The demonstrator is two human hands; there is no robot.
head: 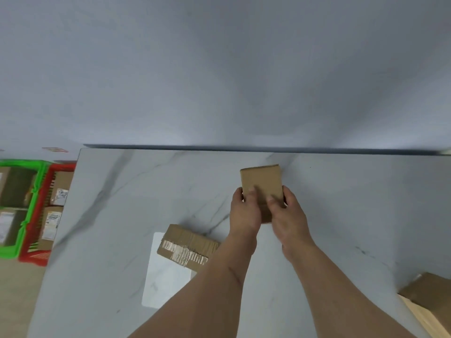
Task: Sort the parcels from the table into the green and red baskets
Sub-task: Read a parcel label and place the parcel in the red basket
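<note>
Left hand [245, 211]: fingers wrapped round the near left edge of the small cardboard parcel [262, 189], thumb on its top face
Right hand [288, 215]: clasped on the parcel's near right edge, thumb also on top
Parcel: held between both hands over the marble table [122, 203], toward its far edge; whether its far end rests on the top I cannot tell
Visible face: plain, no label showing, so the likely slip is choosing a basket without reading it
Taped parcel [189, 245]: just beside the left forearm, lying partly on a white sheet [166, 272]; a leftward swing could knock it
Third box [429, 296]: at the right corner, well apart
Green basket [26, 206] and red basket [46, 215]: touching, on the floor left of the table, both holding parcels; a toss from here could land in the wrong one
</note>
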